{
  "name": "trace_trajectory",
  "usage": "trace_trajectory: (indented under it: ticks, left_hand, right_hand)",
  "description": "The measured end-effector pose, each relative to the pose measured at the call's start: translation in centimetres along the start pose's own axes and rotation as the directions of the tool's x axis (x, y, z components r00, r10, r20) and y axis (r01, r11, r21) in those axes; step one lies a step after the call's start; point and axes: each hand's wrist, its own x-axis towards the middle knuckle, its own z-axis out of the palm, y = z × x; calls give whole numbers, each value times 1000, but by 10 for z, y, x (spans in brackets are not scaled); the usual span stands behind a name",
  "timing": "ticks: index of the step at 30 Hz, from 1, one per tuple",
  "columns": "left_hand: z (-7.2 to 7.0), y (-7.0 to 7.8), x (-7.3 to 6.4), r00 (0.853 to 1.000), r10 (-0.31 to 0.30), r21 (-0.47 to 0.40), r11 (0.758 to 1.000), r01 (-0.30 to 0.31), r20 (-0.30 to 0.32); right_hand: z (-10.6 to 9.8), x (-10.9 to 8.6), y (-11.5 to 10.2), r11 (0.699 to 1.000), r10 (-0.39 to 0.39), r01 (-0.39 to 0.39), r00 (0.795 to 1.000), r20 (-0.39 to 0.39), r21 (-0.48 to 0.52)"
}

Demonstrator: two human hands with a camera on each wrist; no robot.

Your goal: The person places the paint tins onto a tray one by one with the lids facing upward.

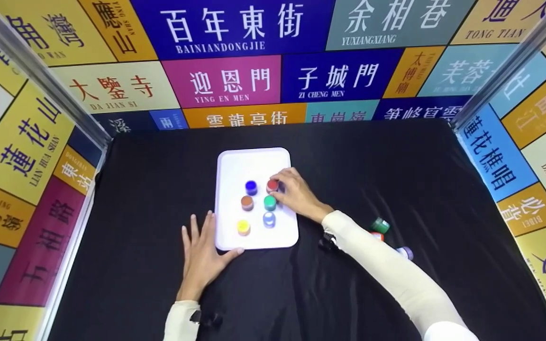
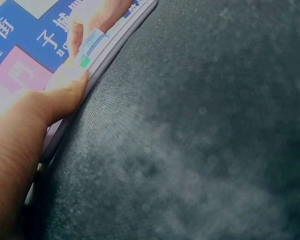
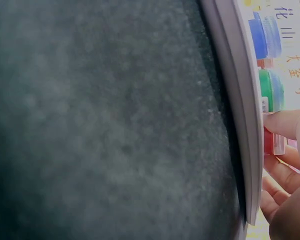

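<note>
A white tray [image 1: 254, 163] holds small paint pots in two columns. My right hand [image 1: 296, 192] pinches the red paint pot [image 1: 271, 183] between thumb and fingers, at the far end of the right column. In the right wrist view this red pot [image 3: 268, 142] stands on the tray beside the green one [image 3: 271, 90]. Nearer in that column are the green pot [image 1: 269, 203] and a light blue pot [image 1: 269, 219]. The left column has dark blue [image 1: 251, 187], brown [image 1: 247, 203] and yellow [image 1: 243, 228] pots. My left hand [image 1: 203, 255] lies at the tray's near left corner, fingers spread.
On the black cloth [image 1: 150, 189], right of the tray, lie a dark green pot [image 1: 380, 225], an orange-red item [image 1: 377, 236] and a purple-lidded pot [image 1: 404, 253], partly hidden by my right sleeve [image 1: 386, 270]. Panels with printed signs [image 1: 221, 80] surround the table.
</note>
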Motion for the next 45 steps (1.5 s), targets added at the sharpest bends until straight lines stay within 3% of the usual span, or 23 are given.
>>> trace_trajectory:
  ticks: [8, 17, 26, 45]
  left_hand:
    - [1, 1, 0, 1000, 9, -10, 1000, -9, -16]
    - [0, 1, 0, 1000, 9, -8, 1000, -9, -13]
    - [1, 0, -1, 1000, 7, -5, 1000, -7, -23]
    - [0, 0, -1, 1000, 6, -3, 1000, -6, 3]
  right_hand:
    - [0, 1, 0, 1000, -9, 9, 1000, 26, -11]
    - [-19, -7, 0, 1000, 6, -6, 998, 68, -4]
    - [-51, -22, 8, 999, 11, -10, 999, 44, -37]
    - [-123, -75, 26, 994, 64, -63, 998, 8, -95]
